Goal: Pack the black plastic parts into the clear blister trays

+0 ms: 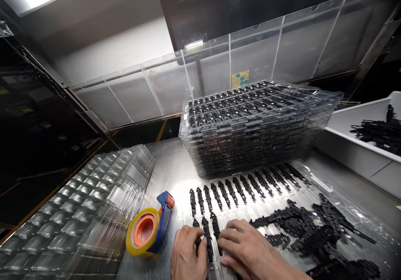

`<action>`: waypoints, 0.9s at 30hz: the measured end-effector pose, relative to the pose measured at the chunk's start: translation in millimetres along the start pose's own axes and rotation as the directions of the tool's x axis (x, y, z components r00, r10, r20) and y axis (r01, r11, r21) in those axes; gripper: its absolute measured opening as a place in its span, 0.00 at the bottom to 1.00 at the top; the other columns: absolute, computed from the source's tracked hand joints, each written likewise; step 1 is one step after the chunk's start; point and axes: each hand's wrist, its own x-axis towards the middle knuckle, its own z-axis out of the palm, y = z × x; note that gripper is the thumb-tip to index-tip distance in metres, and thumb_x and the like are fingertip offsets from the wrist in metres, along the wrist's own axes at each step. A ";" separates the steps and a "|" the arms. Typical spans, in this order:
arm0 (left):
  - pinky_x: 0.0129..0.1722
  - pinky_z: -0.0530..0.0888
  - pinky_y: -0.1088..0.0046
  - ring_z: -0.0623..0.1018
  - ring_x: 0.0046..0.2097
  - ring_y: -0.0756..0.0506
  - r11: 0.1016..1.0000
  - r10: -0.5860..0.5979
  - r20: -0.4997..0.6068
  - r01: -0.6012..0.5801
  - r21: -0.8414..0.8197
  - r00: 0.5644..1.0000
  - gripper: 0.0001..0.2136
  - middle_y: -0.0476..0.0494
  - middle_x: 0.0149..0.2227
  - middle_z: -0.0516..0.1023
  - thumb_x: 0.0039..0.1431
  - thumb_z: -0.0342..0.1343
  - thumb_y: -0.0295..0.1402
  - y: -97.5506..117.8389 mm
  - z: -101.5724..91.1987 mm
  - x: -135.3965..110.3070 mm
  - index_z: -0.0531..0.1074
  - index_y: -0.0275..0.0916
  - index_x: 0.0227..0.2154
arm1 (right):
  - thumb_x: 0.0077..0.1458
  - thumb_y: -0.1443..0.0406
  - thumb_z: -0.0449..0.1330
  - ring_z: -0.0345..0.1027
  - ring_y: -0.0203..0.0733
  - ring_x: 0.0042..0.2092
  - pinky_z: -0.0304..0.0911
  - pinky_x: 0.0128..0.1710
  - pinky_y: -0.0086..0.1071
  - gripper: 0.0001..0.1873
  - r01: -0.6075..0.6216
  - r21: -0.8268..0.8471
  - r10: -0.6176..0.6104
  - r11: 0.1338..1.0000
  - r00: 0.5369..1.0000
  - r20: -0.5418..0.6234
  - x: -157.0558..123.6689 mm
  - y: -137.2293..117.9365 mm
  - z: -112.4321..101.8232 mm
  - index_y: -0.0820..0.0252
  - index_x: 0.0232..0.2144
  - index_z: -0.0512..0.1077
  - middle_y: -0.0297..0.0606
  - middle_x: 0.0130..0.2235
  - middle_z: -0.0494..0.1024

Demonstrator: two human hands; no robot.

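Note:
A clear plastic tray (225,223) lies in front of me, its far row filled with narrow black plastic parts (229,193). In the nearer row, at its left end, stand a few more of these parts. My left hand (189,253) is closed there, thumb and forefinger pinched about a black part (196,223) that they mostly cover. Beside it, my right hand (247,248) has its fingers curled down against another black part (215,226), whose lower end they partly hide. A loose heap of black parts (308,225) lies on the tray's right side.
A tape dispenser (149,230) with yellow tape stands left of the tray. Further left is a stack of clear trays (78,204). Behind rises a tall stack of filled trays (250,133). A white bin (360,146) with black parts stands at the right.

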 end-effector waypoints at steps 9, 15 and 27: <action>0.43 0.67 0.65 0.68 0.43 0.42 0.975 -0.026 0.210 -0.022 0.223 0.977 0.12 0.43 0.38 0.72 0.54 0.53 0.24 44.4 7.0 18.6 0.76 0.44 0.38 | 0.49 0.71 0.60 0.68 0.43 0.33 0.58 0.29 0.32 0.09 -0.152 -0.200 0.135 0.968 0.986 -0.100 -35.4 4.2 18.1 0.53 0.33 0.69 0.35 0.33 0.74; 0.42 0.66 0.66 0.68 0.41 0.43 0.976 -0.007 0.226 -0.042 0.213 0.974 0.13 0.45 0.37 0.72 0.58 0.51 0.25 36.0 12.1 14.8 0.76 0.45 0.41 | 0.57 0.72 0.52 0.69 0.40 0.32 0.55 0.29 0.31 0.09 -0.326 -0.140 0.313 0.935 0.943 -0.111 -13.5 0.5 26.8 0.55 0.33 0.70 0.36 0.32 0.74; 0.34 0.69 0.70 0.70 0.35 0.45 0.930 0.286 0.133 -0.308 0.200 0.949 0.12 0.46 0.32 0.73 0.55 0.51 0.23 3.7 0.0 -20.9 0.75 0.45 0.37 | 0.60 0.69 0.53 0.65 0.41 0.37 0.56 0.31 0.32 0.07 -0.218 -0.055 0.219 0.974 0.976 0.006 -14.6 1.9 2.2 0.53 0.36 0.70 0.34 0.35 0.72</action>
